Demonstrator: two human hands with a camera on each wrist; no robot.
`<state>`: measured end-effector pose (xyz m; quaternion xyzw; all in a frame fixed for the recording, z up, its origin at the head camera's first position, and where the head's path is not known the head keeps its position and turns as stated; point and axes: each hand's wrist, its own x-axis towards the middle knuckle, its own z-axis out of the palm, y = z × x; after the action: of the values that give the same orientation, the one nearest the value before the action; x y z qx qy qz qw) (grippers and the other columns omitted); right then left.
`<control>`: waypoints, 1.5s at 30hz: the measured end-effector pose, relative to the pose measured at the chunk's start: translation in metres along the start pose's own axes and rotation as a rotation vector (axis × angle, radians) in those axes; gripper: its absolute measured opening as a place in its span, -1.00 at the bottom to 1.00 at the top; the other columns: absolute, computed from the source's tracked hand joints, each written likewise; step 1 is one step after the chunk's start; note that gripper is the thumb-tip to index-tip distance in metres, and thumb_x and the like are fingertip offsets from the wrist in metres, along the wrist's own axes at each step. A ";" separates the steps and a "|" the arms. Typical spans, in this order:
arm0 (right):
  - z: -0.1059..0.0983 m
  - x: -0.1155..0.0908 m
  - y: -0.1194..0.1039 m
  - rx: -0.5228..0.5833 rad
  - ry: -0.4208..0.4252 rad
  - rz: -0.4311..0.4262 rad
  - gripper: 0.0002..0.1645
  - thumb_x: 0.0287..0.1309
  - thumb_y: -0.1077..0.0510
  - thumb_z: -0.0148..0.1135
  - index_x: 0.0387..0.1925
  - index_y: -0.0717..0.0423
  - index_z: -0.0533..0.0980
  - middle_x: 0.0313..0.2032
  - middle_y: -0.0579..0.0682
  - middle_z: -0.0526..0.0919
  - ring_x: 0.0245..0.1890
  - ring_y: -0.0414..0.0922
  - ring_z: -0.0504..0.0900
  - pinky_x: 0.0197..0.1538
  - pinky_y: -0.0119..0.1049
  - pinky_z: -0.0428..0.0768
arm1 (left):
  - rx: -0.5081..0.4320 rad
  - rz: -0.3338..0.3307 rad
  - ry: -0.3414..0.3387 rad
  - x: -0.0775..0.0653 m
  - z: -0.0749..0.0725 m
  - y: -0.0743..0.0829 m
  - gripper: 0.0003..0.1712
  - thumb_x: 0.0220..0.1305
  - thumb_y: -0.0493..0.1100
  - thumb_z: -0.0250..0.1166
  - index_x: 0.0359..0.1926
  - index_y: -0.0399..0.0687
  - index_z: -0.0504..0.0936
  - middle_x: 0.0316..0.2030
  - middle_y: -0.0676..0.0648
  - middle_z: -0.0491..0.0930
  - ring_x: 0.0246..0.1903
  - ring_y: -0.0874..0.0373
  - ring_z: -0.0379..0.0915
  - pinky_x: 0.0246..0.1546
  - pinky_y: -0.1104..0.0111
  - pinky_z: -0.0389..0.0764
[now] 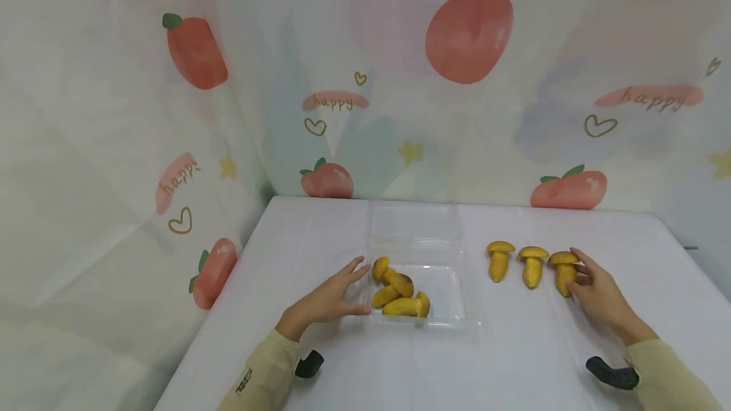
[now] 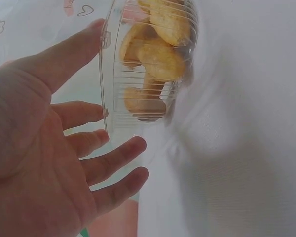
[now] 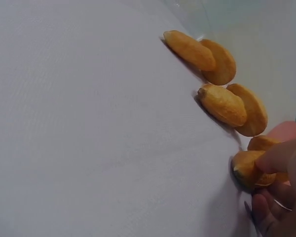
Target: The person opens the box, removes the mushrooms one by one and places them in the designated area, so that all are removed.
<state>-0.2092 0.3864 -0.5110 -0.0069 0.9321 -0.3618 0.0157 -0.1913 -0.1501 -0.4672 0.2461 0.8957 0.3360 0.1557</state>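
Note:
In the head view, a clear plastic clamshell box [image 1: 448,293] lies open on the table, its lid [image 1: 415,226] folded back. Three yellow mushrooms [image 1: 407,306] lie in its left part. My left hand [image 1: 325,300] is at the box's left side, fingers spread and fairly straight; in the left wrist view the thumb [image 2: 71,52] touches the rim. To the right of the box, three mushrooms stand in a row, caps away from me. My right hand [image 1: 605,300] pinches the rightmost mushroom [image 1: 564,271] between thumb and fingers. Part of that mushroom is hidden in the right wrist view.
The left mushroom [image 1: 499,262] and middle mushroom [image 1: 533,267] of the row lie close beside the held one. A white cloth [image 1: 422,373] covers the table. A fruit-printed curtain [image 1: 388,43] hangs behind and on the left.

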 end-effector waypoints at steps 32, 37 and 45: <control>-0.044 -0.027 -0.054 -0.087 -0.126 0.021 -0.13 0.56 -0.09 -0.10 0.53 0.40 -0.13 0.33 0.70 0.03 0.21 0.59 0.17 0.05 0.51 0.45 | -0.001 -0.005 -0.012 0.002 -0.002 0.001 0.03 0.25 0.04 0.45 0.58 -0.13 0.12 0.63 -0.20 -0.12 0.59 -0.20 -0.09 0.50 -0.15 0.15; -0.029 -0.029 -0.073 -0.049 -0.082 -0.051 -0.20 0.55 -0.03 -0.05 0.51 0.40 -0.01 0.34 0.63 0.14 0.23 0.55 0.22 0.04 0.51 0.46 | 0.002 -0.005 -0.009 0.003 -0.001 0.000 0.03 0.25 0.05 0.45 0.58 -0.12 0.12 0.63 -0.19 -0.12 0.59 -0.20 -0.08 0.50 -0.16 0.16; 0.014 -0.036 -0.100 0.026 0.038 -0.212 -0.39 0.45 0.14 0.15 0.39 0.35 0.30 0.26 0.42 0.44 0.15 0.34 0.42 0.01 -0.17 0.63 | 0.008 -0.024 -0.009 0.001 0.000 0.001 0.04 0.25 0.06 0.45 0.58 -0.09 0.12 0.63 -0.14 -0.11 0.59 -0.17 -0.09 0.51 -0.15 0.16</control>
<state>-0.1724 0.3037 -0.4531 -0.0983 0.9216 -0.3734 -0.0400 -0.1913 -0.1490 -0.4664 0.2373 0.8993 0.3293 0.1626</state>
